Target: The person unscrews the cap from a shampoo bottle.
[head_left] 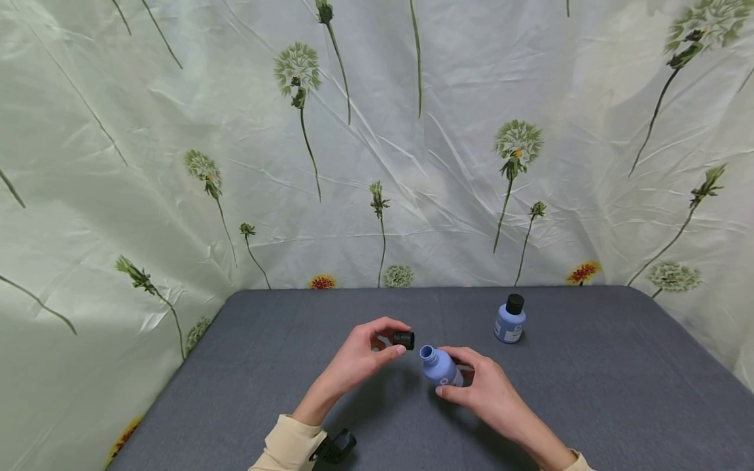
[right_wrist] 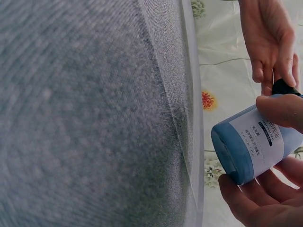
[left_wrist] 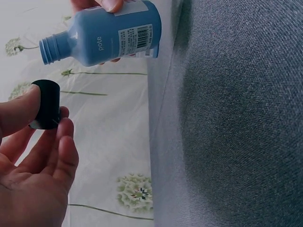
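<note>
Between thumb and fingers, my left hand (head_left: pixel 359 356) pinches a black screw cap (head_left: pixel 403 339), its open end facing right. My right hand (head_left: pixel 485 392) grips a small blue bottle (head_left: pixel 440 368) that leans left, its bare threaded neck (left_wrist: pixel 54 48) towards the cap. A short gap separates cap and neck in the left wrist view. The bottle is held above the table, and a white label with a barcode (left_wrist: pixel 143 37) shows on its side. In the right wrist view the label's front (right_wrist: pixel 260 137) faces the camera, while the thumb covers part of the bottle.
A second blue bottle (head_left: pixel 509 324) with its black cap on stands upright at the back right of the dark grey cloth-covered table (head_left: pixel 283 340). Behind the table hangs a pale curtain (head_left: pixel 365 157) printed with dandelions. A black strap mount (head_left: pixel 336 447) sits at the left wrist.
</note>
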